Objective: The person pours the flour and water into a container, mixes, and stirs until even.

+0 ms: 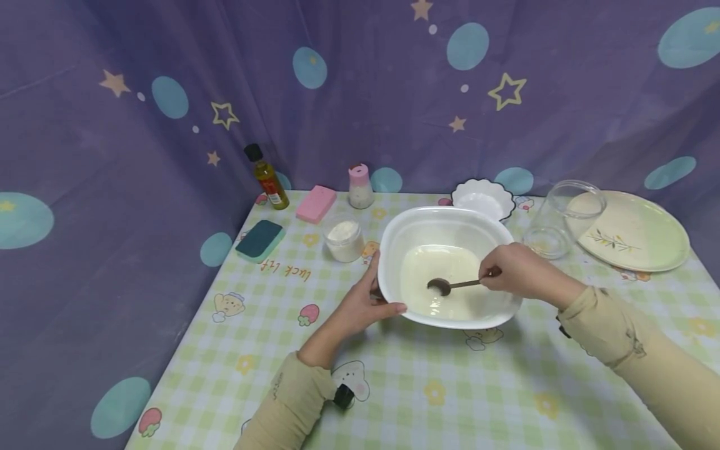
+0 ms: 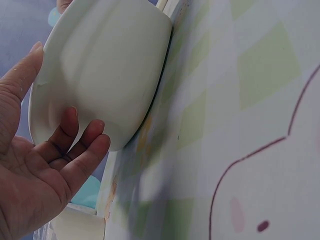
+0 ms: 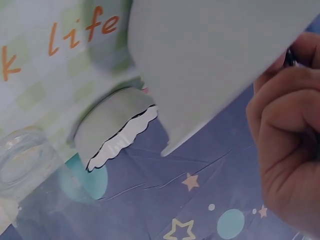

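White mixing bowl [image 1: 447, 237] sits mid-table on the checked cloth [image 1: 427, 394], holding a shallow pool of pale liquid [image 1: 435, 278]. Left hand [image 1: 360, 306] steadies the bowl's near-left side — thumb along the rim, fingers [image 2: 82, 142] loosely curled against the outer wall. Right hand [image 1: 520, 272] pinches the handle of a dark spoon [image 1: 452, 285], whose head lies in the liquid. Behind the bowl: a small scalloped dish [image 1: 484, 199], touching or just beside the rim. To the right — a glass jar [image 1: 562, 215] on its side, leaning on a pale plate [image 1: 641, 231]. To the left, a small tub of white powder [image 1: 344, 239], a green sponge [image 1: 260, 240], a pink block [image 1: 316, 203], an oil bottle [image 1: 267, 176], a pink-capped shaker [image 1: 360, 186].
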`<state>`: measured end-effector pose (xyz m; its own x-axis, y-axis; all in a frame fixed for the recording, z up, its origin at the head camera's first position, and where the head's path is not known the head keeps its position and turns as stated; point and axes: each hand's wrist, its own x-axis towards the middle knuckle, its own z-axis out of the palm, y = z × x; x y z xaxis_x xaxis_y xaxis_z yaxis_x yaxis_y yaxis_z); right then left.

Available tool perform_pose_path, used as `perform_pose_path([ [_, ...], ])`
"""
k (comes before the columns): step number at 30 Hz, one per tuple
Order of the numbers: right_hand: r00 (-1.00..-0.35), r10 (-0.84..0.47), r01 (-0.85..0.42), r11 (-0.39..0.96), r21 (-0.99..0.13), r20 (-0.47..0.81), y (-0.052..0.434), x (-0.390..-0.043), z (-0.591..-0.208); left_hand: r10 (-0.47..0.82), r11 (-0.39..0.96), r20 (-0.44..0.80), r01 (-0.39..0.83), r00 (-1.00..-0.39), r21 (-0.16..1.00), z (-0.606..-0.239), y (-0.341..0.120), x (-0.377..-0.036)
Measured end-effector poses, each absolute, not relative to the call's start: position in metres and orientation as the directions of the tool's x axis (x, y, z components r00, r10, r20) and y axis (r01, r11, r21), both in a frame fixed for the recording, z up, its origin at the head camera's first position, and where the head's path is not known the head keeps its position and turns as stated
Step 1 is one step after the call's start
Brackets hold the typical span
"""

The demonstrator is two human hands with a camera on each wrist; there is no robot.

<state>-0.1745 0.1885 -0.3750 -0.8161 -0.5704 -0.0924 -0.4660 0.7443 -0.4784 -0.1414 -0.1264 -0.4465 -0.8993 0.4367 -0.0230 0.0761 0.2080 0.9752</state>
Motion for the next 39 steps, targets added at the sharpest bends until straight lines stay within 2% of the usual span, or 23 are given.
perform_pose_path([
  [6, -0.753, -0.653, -0.539, 0.679, -0.498, -0.077, 0.179, -0.171, -0.378, 0.439, 0.201, -0.011, 0.086, -0.898, 0.976, -0.445, -0.126, -0.141],
  [10, -0.745, -0.666, -0.565, 0.655, -0.502, -0.031, 0.170, -0.171, -0.384, 0.440, 0.195, 0.000, 0.095, -0.898, 0.976, -0.446, -0.127, -0.141],
  [17, -0.798, -0.602, -0.534, 0.690, -0.488, 0.022, 0.154, -0.176, -0.392, 0.445, 0.205, 0.006, 0.109, -0.895, 0.973, -0.446, -0.127, -0.141],
  [26, -0.884, -0.463, -0.448, 0.799, -0.401, 0.067, 0.154, -0.196, -0.394, 0.436, 0.208, -0.015, 0.085, -0.900, 0.974, -0.444, -0.126, -0.140],
  [39, -0.929, -0.358, -0.369, 0.870, -0.327, 0.096, 0.176, -0.205, -0.387, 0.435, 0.221, -0.027, 0.077, -0.900, 0.972, -0.445, -0.126, -0.141],
])
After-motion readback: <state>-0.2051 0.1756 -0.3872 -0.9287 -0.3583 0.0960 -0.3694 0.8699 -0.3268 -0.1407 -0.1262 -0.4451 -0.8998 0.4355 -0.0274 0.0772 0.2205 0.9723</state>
